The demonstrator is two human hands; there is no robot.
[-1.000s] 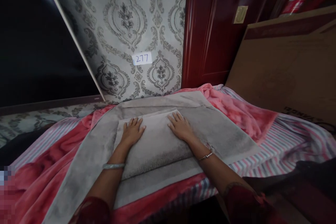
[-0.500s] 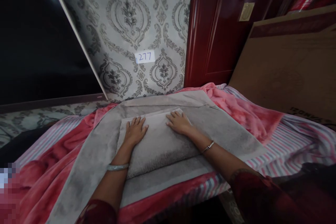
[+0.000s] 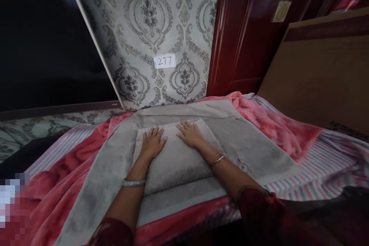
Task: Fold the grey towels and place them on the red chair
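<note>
A folded grey plush cloth, roughly rectangular, lies on a larger spread grey cloth. My left hand rests flat on the folded cloth's left part, close to its far edge, fingers spread. On the right part of the same cloth lies my right hand, palm down and fingers apart, pointing up and left. Neither hand grips anything. Part of the folded cloth's right side is hidden by my right forearm. A small embroidered patch shows on the larger cloth beside that forearm.
A red-pink blanket and a striped sheet lie under the grey cloth. A large cardboard box leans at the right. At the left stands a dark screen. A paper label marked 277 is on the patterned wall.
My right hand has slid slightly left across the folded cloth, closer to my left hand. The embroidered patch now shows beside my right forearm. The whole view has shifted a little.
</note>
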